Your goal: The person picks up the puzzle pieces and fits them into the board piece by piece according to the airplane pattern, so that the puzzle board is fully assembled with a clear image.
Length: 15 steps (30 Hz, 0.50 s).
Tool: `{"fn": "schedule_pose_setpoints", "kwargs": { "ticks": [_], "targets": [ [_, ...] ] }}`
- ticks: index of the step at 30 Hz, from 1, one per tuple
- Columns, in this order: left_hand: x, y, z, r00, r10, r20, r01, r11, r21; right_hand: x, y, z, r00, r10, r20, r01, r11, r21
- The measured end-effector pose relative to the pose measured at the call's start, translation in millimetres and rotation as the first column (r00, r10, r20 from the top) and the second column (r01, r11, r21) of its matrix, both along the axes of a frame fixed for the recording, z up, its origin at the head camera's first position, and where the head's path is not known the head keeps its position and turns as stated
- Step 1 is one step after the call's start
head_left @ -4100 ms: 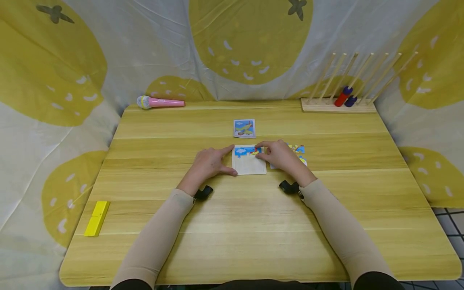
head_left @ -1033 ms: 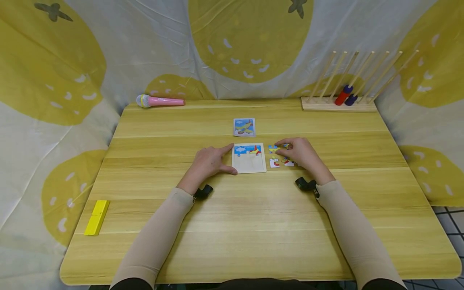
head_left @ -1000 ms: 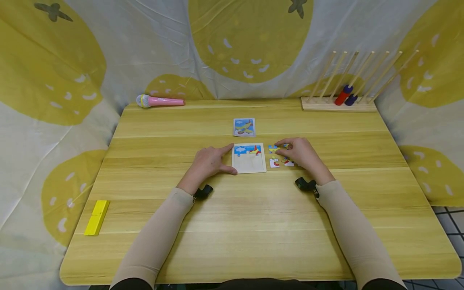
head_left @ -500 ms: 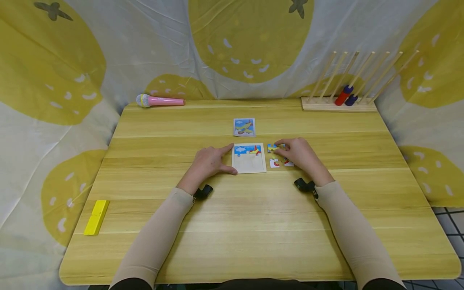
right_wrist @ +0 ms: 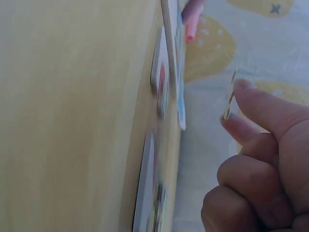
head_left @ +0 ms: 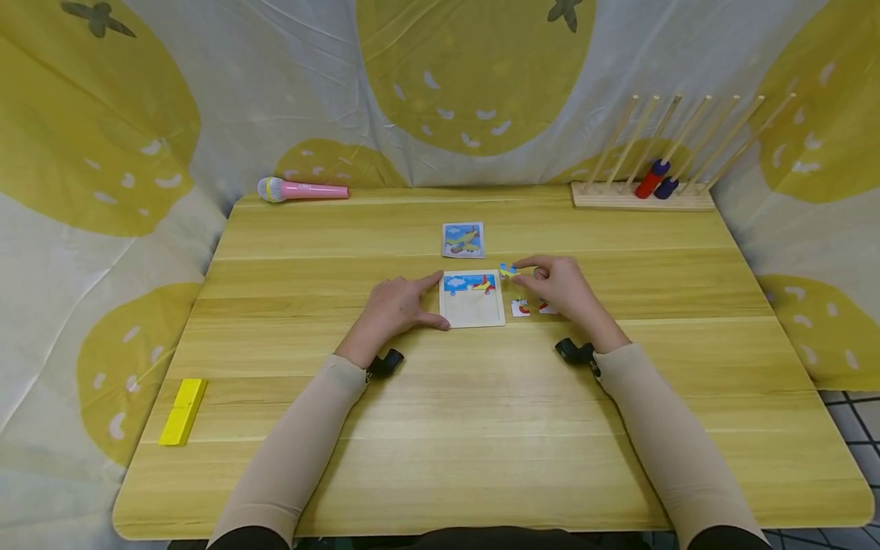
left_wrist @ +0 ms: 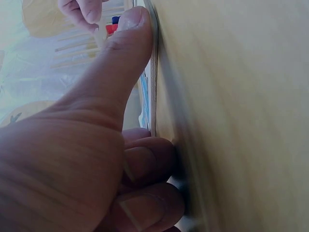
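Observation:
My left hand (head_left: 397, 307) rests at the left side of a square puzzle board (head_left: 473, 312). Its straight index finger touches the back corner and its thumb (left_wrist: 120, 53) presses the front corner. Blue sky pieces with a cloud and a red-and-yellow tail fill the board's back row; bare board shows in front. Just right of the board, my right hand (head_left: 558, 289) pinches a blue-and-yellow puzzle piece (head_left: 507, 270) between thumb and index finger. In the right wrist view this piece (right_wrist: 230, 95) appears edge-on, raised off the table.
Puzzle pieces (head_left: 520, 308) lie right of the board, some partly hidden by my right hand. A picture card (head_left: 464, 240) of a plane lies behind the board. Farther out are a pink microphone (head_left: 312, 191), a pegged wooden rack (head_left: 619, 200) and yellow blocks (head_left: 182, 412).
My right hand has left the board, reached to the loose pieces, and lifted a blue-and-yellow puzzle piece back leftward to the board's right edge. My left hand has stayed in place.

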State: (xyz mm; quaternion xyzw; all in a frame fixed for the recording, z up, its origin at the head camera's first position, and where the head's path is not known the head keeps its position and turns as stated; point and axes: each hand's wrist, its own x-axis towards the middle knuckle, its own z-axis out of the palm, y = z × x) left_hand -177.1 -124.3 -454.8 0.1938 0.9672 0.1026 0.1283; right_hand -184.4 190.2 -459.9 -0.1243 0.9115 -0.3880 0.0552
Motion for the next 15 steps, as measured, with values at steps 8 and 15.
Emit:
{"fn": "schedule_pose_setpoints", "kwargs": {
  "ticks": [8, 15],
  "targets": [
    [0.0, -0.7, 0.7, 1.0, -0.013, -0.017, 0.013, 1.0, -0.017, 10.2, -60, -4.2, 0.981, 0.16, -0.106, -0.145, 0.98, 0.138],
    [1.0, -0.9, 1.1, 0.999, -0.02, -0.029, 0.02, 1.0, -0.011, 15.2, -89, -8.7, 0.965, 0.203, -0.166, -0.148, 0.945, 0.292]
  ]
}}
